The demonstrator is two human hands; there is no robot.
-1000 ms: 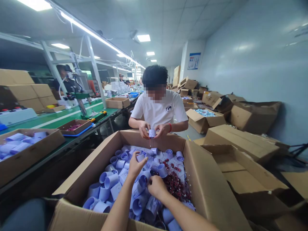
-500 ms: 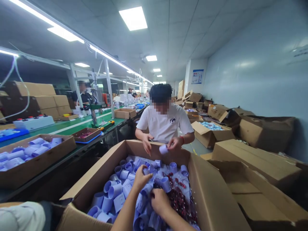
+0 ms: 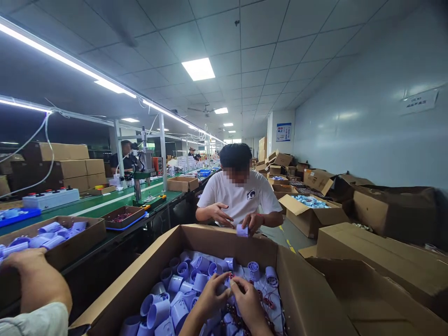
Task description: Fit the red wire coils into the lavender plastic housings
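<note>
Above the open carton (image 3: 140,276) my left hand (image 3: 214,295) and my right hand (image 3: 247,298) meet, fingertips pinched together. Between them is a small red part (image 3: 231,276), too small to make out fully. Under and to the left of my hands lies a heap of pale purple plastic cylinders (image 3: 158,313), open at the end. Tangled dark-red wired pieces (image 3: 269,302) lie on the right side of the carton, partly hidden by my right hand. Across the carton, a co-worker in a white shirt holds one purple cup (image 3: 242,230) above its far edge.
At the left, another person's arm (image 3: 44,280) reaches into a shallow box (image 3: 100,228) of purple cylinders. A green conveyor bench (image 3: 87,205) carries a tray of red parts (image 3: 121,215) and a press (image 3: 140,172). Cardboard boxes (image 3: 378,247) stand along the right.
My hands have come together, now pinching a small red part. The co-worker's purple cup has turned upright. Another person's arm has entered at the left. My view has tilted up.
</note>
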